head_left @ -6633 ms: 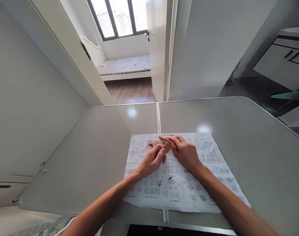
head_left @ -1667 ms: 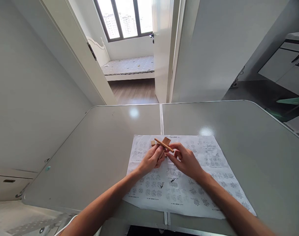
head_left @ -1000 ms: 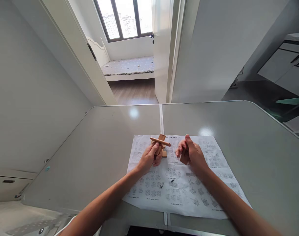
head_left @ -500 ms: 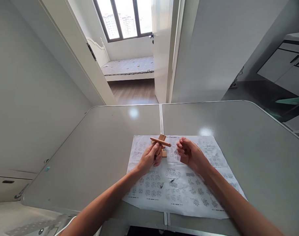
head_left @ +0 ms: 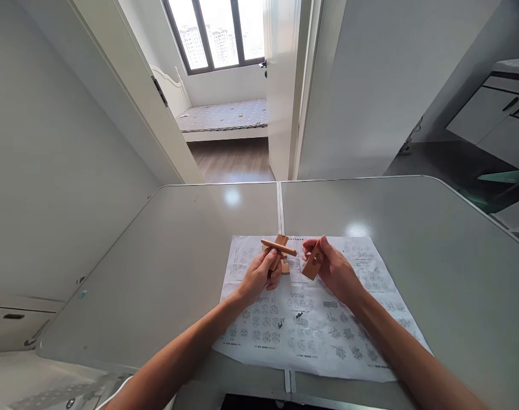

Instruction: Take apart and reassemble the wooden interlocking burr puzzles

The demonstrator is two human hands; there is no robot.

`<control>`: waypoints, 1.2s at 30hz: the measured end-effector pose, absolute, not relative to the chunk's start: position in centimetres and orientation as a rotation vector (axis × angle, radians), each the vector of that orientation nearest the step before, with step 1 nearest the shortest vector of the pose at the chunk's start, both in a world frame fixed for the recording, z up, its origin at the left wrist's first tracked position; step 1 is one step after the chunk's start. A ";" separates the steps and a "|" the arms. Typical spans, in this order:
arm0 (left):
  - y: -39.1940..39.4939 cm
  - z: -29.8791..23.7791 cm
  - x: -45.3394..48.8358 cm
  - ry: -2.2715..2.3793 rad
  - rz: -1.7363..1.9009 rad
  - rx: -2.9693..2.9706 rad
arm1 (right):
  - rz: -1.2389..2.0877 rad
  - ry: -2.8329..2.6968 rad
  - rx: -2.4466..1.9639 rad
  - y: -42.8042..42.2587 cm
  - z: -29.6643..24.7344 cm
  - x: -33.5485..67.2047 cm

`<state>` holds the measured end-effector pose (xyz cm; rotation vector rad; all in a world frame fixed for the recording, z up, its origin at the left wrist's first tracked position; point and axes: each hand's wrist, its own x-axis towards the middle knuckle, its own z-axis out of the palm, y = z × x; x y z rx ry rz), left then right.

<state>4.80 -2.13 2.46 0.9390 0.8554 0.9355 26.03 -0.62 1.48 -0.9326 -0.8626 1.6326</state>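
Observation:
My left hand [head_left: 259,276] is closed round a small cross of joined wooden puzzle bars [head_left: 278,248], held just above a printed instruction sheet [head_left: 310,324]. My right hand [head_left: 334,267] pinches a single loose wooden bar [head_left: 312,261], tilted, a short way right of the cross and not touching it. One more small wooden piece [head_left: 285,267] lies on the sheet under the cross, partly hidden by my left fingers.
The sheet lies on a grey folding table [head_left: 178,250] with a seam [head_left: 280,208] down its middle. Beyond the table's far edge an open doorway [head_left: 229,154] leads to a bedroom. Cabinets [head_left: 494,114] stand at the far right.
My right hand pulled away from the cross and turned its loose bar over near the sheet; the bar now shows between its fingertips, closer to the cross. My left hand stayed still.

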 end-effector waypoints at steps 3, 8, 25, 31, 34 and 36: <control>-2.1 2.5 4.9 0.852 0.936 0.937 | 1.585 -0.889 -0.950 -0.6 1.4 26.3; -2.1 2.5 4.9 0.857 0.933 0.931 | 1.665 -0.906 -0.933 -0.8 1.9 26.2; -2.0 2.1 4.7 0.847 0.940 0.938 | 1.703 -0.749 -0.785 -0.3 1.4 26.7; -2.0 2.4 4.8 0.856 0.943 0.950 | 1.676 -0.753 -0.796 0.0 2.1 26.5; -2.0 2.3 4.8 0.851 0.939 0.951 | 1.700 -0.738 -0.767 -0.1 2.7 26.3; -2.0 2.3 4.8 0.848 0.932 0.950 | 1.757 -0.727 -0.748 -0.2 2.8 26.2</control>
